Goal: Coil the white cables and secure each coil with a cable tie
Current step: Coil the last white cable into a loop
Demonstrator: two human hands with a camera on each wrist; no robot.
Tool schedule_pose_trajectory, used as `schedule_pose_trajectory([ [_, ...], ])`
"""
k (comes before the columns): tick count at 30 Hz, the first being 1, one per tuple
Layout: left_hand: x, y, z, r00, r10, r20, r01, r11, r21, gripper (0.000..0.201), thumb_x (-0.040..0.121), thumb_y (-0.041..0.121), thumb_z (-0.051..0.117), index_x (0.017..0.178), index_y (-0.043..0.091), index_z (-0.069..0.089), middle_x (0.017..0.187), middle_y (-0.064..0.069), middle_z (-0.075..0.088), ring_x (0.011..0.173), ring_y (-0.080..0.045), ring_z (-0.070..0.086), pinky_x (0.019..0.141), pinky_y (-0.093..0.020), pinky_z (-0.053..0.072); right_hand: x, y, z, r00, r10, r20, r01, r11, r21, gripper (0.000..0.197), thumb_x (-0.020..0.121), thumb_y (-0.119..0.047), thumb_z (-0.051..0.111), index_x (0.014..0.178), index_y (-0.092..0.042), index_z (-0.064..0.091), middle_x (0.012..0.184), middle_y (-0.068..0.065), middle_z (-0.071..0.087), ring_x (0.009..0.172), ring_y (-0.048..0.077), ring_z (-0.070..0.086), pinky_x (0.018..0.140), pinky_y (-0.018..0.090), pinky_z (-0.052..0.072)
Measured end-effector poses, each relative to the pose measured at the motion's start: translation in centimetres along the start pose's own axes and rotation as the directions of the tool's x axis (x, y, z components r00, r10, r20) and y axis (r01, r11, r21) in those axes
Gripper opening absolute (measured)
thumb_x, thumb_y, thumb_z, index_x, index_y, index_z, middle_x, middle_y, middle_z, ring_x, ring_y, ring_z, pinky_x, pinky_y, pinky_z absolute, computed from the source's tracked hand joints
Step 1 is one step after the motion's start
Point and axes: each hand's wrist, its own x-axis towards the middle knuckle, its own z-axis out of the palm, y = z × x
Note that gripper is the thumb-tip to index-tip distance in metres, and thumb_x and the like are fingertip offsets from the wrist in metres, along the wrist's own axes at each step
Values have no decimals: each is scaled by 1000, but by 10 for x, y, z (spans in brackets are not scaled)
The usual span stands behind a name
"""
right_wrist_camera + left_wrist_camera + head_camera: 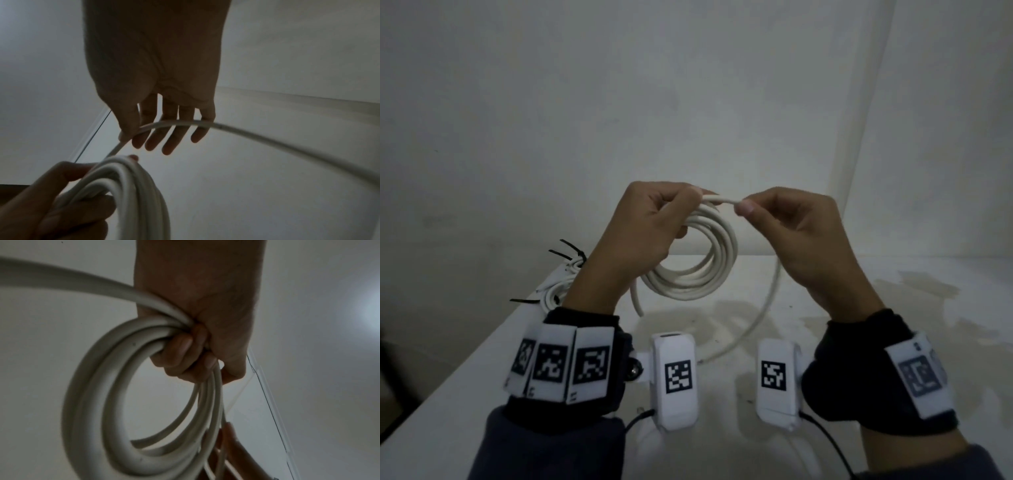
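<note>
Left hand [650,226] fingers curled through the top of the white cable coil [698,270], clamping all loops together so they can't spring open; coil hangs upright above the desk [465,370], over its left half. Right hand [787,222] pinches the free run between thumb and forefinger, other fingers relaxed – feeding the next loop toward the left grip. Loose tail [760,322] drapes to the desk and curves back toward the near edge, so coiling isn't done yet. Finished coils with black cable ties [570,253] sit at the left edge, parked clear. No tie on this coil yet
</note>
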Motion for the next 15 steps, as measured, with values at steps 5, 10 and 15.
schedule_pose_trajectory([
  [5, 2, -4, 1, 997, -18, -78, 21, 999, 38, 33, 92, 39, 54, 85, 15, 76, 39, 13, 46, 36, -2, 39, 39, -8, 28, 1, -2, 1, 993, 22, -119, -11, 996, 91, 9, 87, -18, 70, 90, -12, 74, 86, 1, 74, 86, 13, 70, 84, 35, 56],
  [10, 1, -2, -1, 985, -31, -168, 33, 999, 8, 37, 90, 41, 56, 84, 10, 76, 38, 13, 46, 36, -1, 43, 42, -7, 31, -1, -10, 2, 993, 65, -102, -40, 972, 232, 8, 86, -15, 69, 88, -9, 73, 93, 9, 74, 96, 27, 70, 88, 48, 56],
  [15, 2, 0, 2, 967, -104, -232, 72, 987, -141, 39, 90, 45, 55, 78, 13, 74, 38, 11, 38, 34, -3, 37, 38, -16, 28, -2, -11, 9, 966, 200, 166, -255, 850, 460, 20, 89, -24, 59, 81, -6, 59, 103, 15, 71, 96, 27, 68, 86, 42, 55],
])
